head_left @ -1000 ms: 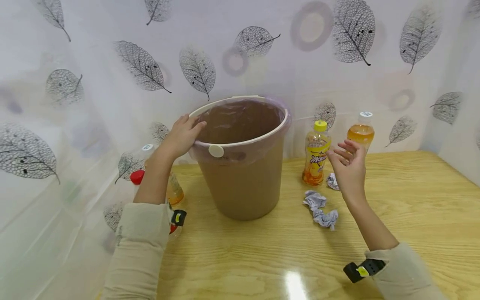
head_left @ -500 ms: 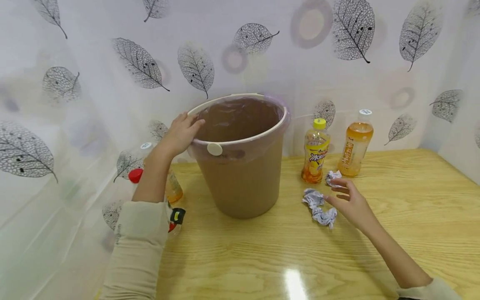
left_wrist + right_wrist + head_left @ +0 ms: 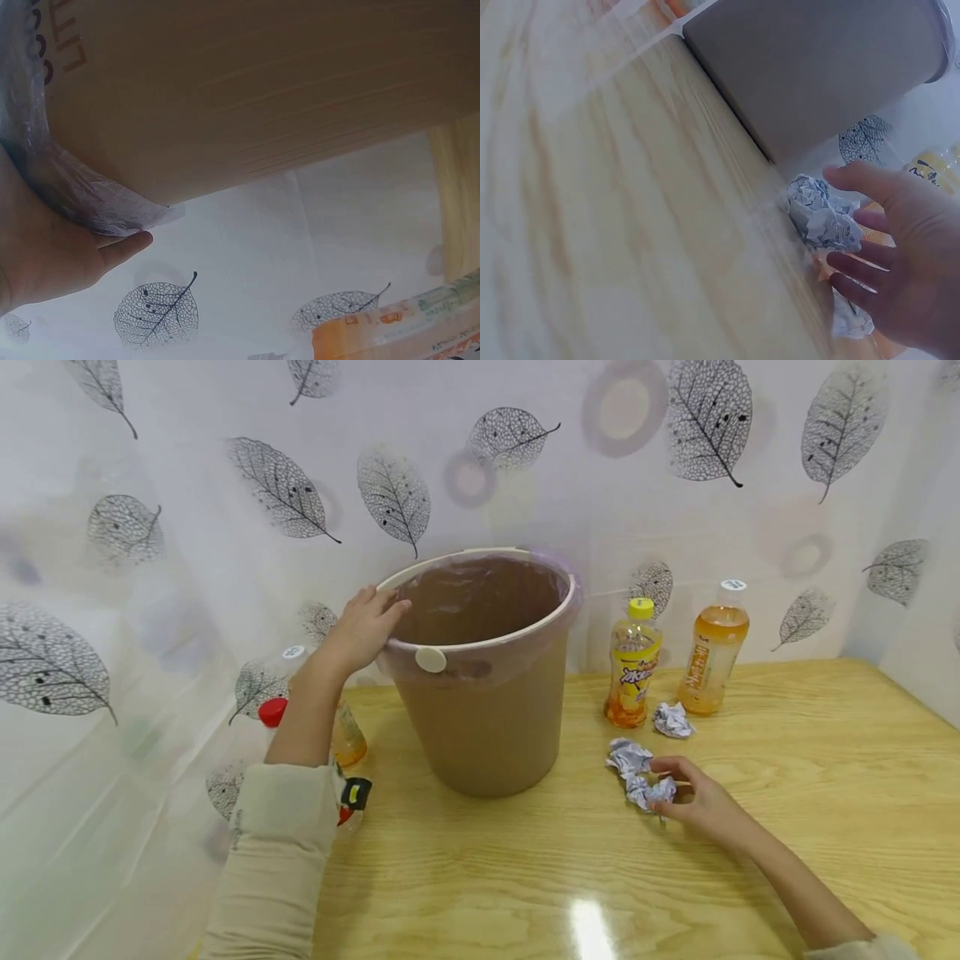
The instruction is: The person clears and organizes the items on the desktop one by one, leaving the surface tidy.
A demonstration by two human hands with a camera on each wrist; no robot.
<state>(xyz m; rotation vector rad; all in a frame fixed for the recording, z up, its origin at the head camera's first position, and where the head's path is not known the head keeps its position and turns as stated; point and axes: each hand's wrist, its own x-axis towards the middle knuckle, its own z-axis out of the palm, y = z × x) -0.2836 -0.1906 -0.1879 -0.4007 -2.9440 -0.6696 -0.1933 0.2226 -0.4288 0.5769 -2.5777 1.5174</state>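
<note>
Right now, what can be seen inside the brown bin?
Inside the bin, only a thin liner shows along the inner wall; the left hand rests on the rim. The bottom is hidden behind the front wall, so I cannot tell whether anything lies there.

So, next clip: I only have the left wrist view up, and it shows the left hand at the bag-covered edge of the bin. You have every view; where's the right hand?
Observer: In the head view, the right hand is at a crumpled paper wad on the table; I can't tell whether it grips it yet.
Operator: Is the bin tipped? It slants across my picture.
Observer: No, the head view shows it standing upright on the table.
Operator: And what stands beyond it, on the right hand's side?
Observer: A yellow-capped bottle and a white-capped bottle, side by side.
</note>
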